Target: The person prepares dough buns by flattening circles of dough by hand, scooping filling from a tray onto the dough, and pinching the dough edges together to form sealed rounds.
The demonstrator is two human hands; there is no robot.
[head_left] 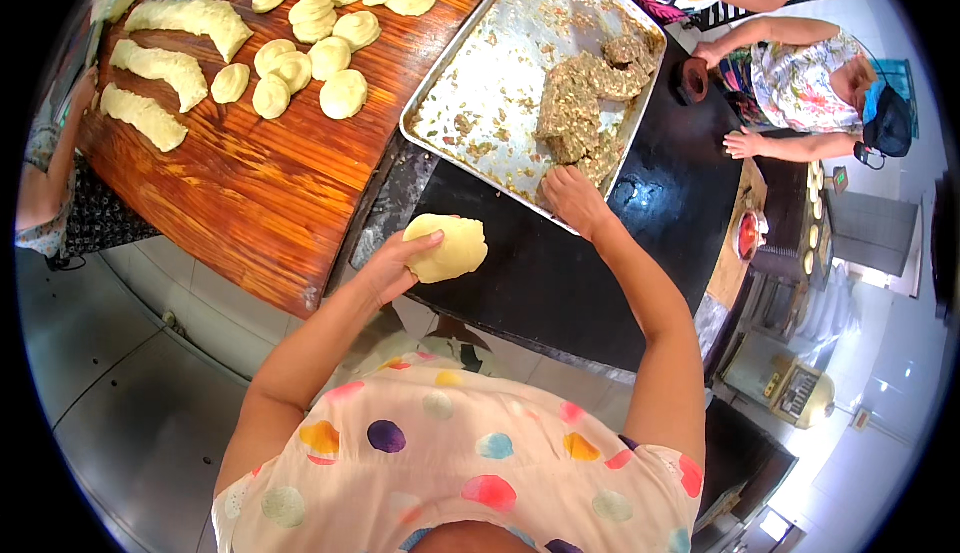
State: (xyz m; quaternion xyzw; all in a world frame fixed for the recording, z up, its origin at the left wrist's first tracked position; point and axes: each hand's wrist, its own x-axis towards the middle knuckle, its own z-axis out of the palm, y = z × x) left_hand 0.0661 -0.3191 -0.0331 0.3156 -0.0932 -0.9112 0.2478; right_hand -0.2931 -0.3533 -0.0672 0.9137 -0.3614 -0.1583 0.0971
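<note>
My left hand (395, 265) holds a flattened round of pale dough (452, 246) above the near edge of a black counter (560, 273). My right hand (572, 198) reaches into the near corner of a metal tray (500, 73), fingers bent at the greenish-brown filling (590, 93) piled on the tray's right side. Whether it has picked up any filling is hidden.
A wooden board (250, 173) at the left carries several dough rounds (320, 53) and long dough pieces (150, 68). Another person's arm (45, 173) rests at its left edge. Two other people (800, 83) stand at the far right. A tiled floor lies below.
</note>
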